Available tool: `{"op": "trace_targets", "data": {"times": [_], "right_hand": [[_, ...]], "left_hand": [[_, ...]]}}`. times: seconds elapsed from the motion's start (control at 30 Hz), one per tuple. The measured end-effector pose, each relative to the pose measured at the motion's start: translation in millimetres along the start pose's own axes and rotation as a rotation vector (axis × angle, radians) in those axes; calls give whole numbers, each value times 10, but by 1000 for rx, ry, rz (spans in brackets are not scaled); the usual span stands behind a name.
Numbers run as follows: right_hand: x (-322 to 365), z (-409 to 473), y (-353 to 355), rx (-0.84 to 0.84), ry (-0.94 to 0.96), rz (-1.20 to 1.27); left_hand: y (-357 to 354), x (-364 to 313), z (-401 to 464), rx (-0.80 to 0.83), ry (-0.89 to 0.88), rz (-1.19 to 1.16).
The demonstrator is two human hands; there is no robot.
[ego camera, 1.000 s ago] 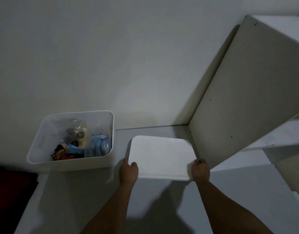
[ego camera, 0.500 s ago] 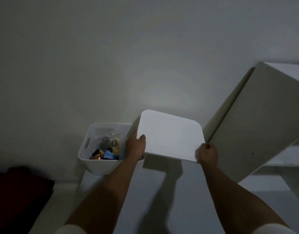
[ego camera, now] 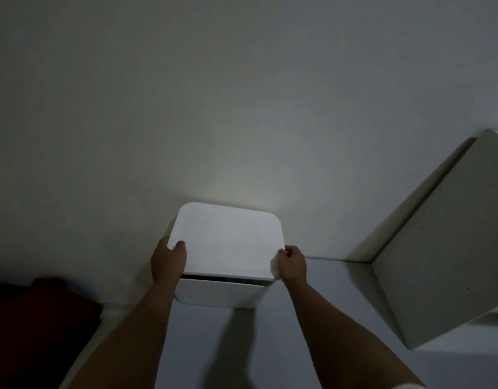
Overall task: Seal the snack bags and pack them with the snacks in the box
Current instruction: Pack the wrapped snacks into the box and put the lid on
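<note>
Over the white box (ego camera: 219, 293) by the wall, I'm seeing the lid (ego camera: 226, 240) sitting with a dark gap showing at its near edge; my left hand (ego camera: 169, 259) is gripping its left corner, my right hand (ego camera: 291, 265) is pinching its right corner — a white shelf unit (ego camera: 444, 256) is standing well apart to the right.

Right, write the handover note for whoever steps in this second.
Left hand: grips the lid at its near left corner.
Right hand: grips the lid's near right corner.
Lid: over the box, covering it, with a dark gap showing along the near edge, so it is not seated there.
Snacks: not visible now; the lid hides the inside.
Done: lid brought onto the box.
Left: press the near edge down until the gap closes, then let go.
Nearby: a white shelf unit to the right, a dark red thing to the left.
</note>
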State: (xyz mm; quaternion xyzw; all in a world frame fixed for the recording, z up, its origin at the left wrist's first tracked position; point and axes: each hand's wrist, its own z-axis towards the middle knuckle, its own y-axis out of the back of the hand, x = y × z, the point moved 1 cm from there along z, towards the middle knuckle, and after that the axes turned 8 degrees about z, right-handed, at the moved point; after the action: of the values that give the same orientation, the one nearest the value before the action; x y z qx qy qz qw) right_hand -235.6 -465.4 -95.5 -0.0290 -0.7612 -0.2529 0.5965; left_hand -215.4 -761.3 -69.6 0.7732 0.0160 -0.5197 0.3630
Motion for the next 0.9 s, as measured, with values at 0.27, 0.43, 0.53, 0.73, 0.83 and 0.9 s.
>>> {"op": "trace_targets", "data": {"times": [0.27, 0.43, 0.53, 0.73, 0.83, 0.9], "right_hand": [[-206, -55, -271, 2, 33, -66], [-359, -148, -370, -36, 88, -47], [-405, -186, -418, -42, 107, -65], [-429, -218, -477, -63, 125, -44], [-430, -220, -481, -84, 129, -45], [-437, -224, -488, -91, 124, -43]], "left_hand": [[-113, 327, 320, 36, -15, 62], [-193, 453, 382, 79, -61, 122], [-189, 462, 379, 95, -112, 183], [-202, 518, 429, 65, -218, 280], [-214, 514, 454, 63, -220, 298], [-212, 530, 468, 65, -224, 316]]}}
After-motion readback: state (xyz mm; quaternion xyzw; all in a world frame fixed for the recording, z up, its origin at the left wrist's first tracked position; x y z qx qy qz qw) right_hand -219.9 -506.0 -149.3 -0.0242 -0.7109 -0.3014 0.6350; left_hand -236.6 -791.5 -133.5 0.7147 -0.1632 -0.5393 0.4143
